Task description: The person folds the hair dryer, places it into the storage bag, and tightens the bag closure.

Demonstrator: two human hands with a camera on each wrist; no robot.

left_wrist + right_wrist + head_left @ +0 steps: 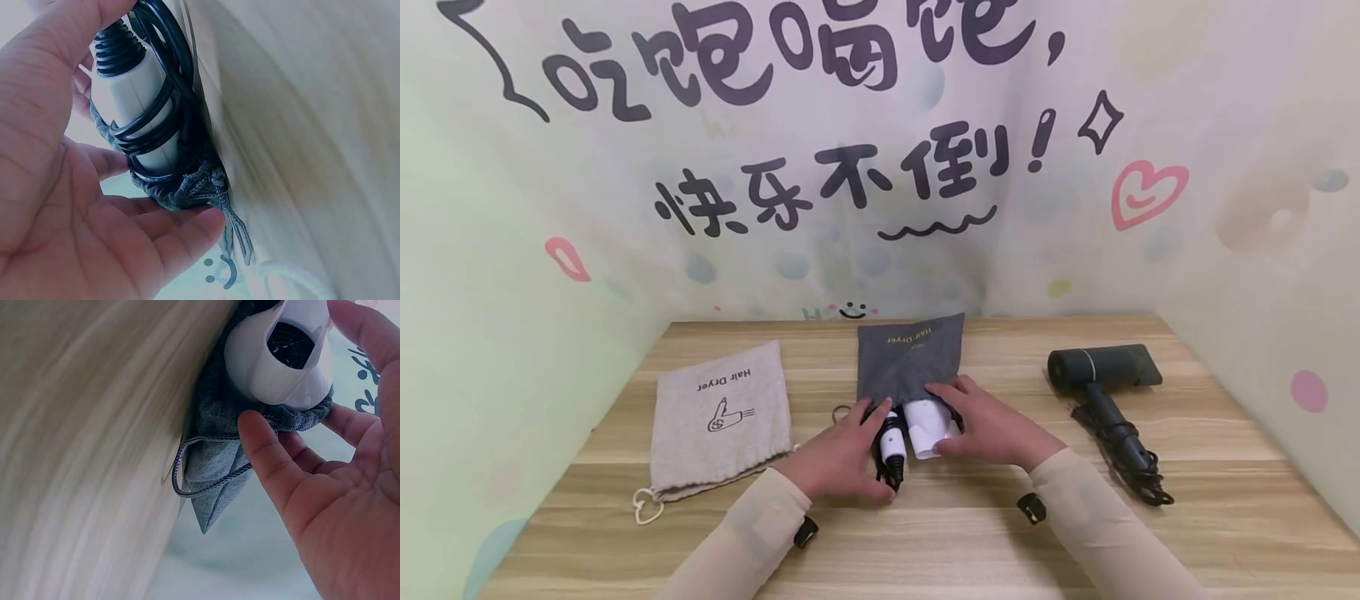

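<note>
A white hair dryer [927, 423] lies partly inside a dark grey drawstring bag [902, 358]. Its nozzle [281, 369] and its handle [134, 94], wrapped in black cord, stick out of the mouth toward me. At the handle side my left hand [842, 458] holds the gathered rim with its fingers, its thumb close to the cord end. On the nozzle side my right hand [992, 425] grips the rim, with its thumb beside the nozzle. The dryer's rear part is hidden in the cloth. A drawstring loop [181, 469] hangs from the bag.
To the left a beige drawstring bag [722, 425] printed "Hair Dryer" lies flat, with a white heart-shaped cord end [646, 507]. A black hair dryer [1105, 367] with its cord bundled rests on the right. Behind the wooden table [962, 533] hangs a printed curtain [850, 275].
</note>
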